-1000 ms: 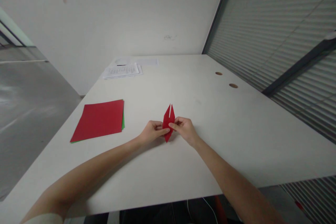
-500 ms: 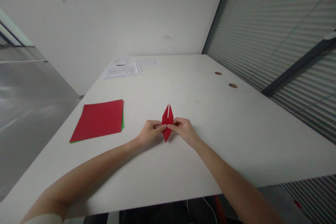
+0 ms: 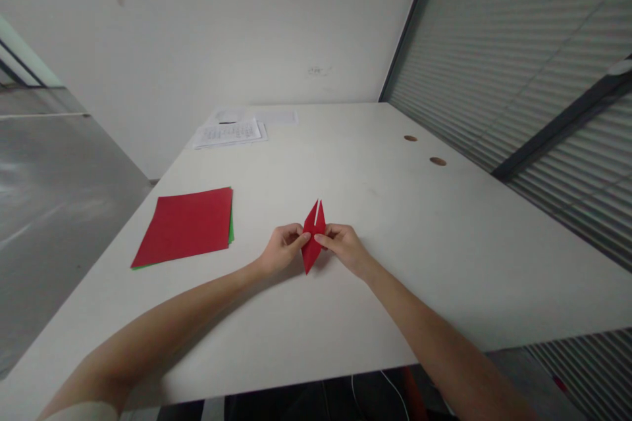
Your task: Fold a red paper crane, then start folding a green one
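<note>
A folded red paper (image 3: 311, 251), narrow and diamond-shaped, is held between both hands above the white table. Its far end splits into two pointed flaps with a slit between them, and its near end comes to a single point. My left hand (image 3: 284, 247) pinches the left edge, thumb on top and fingers curled beneath. On the right edge, my right hand (image 3: 345, 247) has the same kind of pinch, its thumb lying on the paper near the middle. The fingertips under the paper are hidden.
Left of my hands lies a stack of square paper (image 3: 190, 223), red on top with green showing at its edges. Printed sheets (image 3: 230, 133) lie at the far left of the table (image 3: 395, 289). Two round holes (image 3: 438, 161) pierce the tabletop near the blinds.
The folded red paper has tilted slightly, its near point shifting a little left and toward me. My thumbs have moved slightly apart on it.
</note>
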{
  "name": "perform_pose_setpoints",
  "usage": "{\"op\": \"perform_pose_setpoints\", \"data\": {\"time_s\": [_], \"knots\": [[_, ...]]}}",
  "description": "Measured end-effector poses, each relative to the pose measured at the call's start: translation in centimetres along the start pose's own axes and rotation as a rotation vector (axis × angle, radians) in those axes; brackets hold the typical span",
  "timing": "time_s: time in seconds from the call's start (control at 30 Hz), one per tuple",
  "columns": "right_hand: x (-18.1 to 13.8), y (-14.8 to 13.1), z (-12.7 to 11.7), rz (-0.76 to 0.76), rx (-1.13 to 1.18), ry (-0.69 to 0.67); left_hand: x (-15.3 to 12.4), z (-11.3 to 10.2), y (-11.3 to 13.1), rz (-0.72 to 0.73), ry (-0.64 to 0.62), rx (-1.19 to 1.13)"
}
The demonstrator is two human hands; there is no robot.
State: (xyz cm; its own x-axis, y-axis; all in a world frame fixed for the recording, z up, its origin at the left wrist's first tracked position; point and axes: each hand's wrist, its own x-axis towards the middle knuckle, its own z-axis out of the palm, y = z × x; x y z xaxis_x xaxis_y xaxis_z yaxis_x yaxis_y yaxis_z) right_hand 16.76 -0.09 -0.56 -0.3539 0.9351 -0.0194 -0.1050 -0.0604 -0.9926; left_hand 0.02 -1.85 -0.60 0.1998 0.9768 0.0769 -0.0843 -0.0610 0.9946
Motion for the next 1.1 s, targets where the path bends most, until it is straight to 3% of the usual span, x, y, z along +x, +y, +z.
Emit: {"op": "perform_pose_setpoints", "data": {"time_s": [0.2, 0.37, 0.53, 0.77, 1.1], "knots": [[0.0, 0.0, 0.2, -0.016, -0.075, 0.059, 0.0, 0.3, 0.8, -0.04, 0.037, -0.075], [0.1, -0.1, -0.4, -0.059, -0.099, -0.002, 0.2, 0.2, 1.2, -0.11, 0.056, -0.18], [0.4, -0.5, -1.5, -0.096, 0.07, 0.088, 0.1, -0.1, 1.4, -0.248, -0.024, -0.256], [0.3, -0.3, -1.2, -0.089, 0.112, 0.054, -0.3, 0.0, 1.2, -0.324, -0.122, -0.336], [-0.2, -1.3, -0.8, -0.127, -0.005, -0.006, -0.5, 0.5, 1.2, -0.244, -0.087, -0.119]]}}
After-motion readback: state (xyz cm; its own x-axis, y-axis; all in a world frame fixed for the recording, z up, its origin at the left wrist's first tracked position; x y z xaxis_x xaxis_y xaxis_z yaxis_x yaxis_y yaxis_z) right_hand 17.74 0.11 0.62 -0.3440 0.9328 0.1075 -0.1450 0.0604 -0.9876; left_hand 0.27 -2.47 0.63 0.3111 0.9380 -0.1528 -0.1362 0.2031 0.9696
